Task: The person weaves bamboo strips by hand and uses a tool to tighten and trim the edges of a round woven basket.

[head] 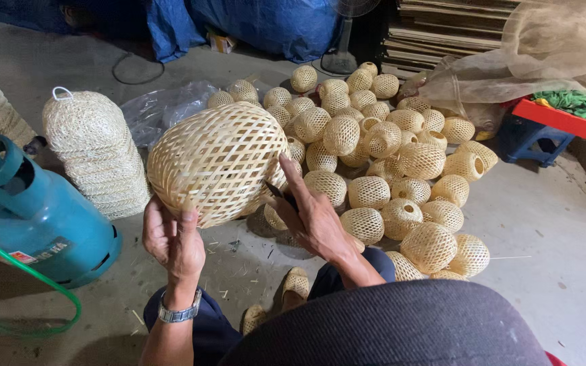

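Large woven bamboo globe [217, 161] is held above the floor [551, 224]. Left hand [173, 238] grips its lower rim; right hand [313, 215] presses its side, dark tool under the fingers. Risk: tool slip could snap thin strips; a loose grip could drop it onto the small globes [401, 159].

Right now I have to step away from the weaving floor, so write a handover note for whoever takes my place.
Left hand: grips the lower rim of the large round pale woven bamboo shade, held up off the floor.
Right hand: presses a small dark tool to the shade's edge.
Done: a heap of small woven bamboo balls ahead; stacked woven shades left.
Left: this shade's rim is in hand.
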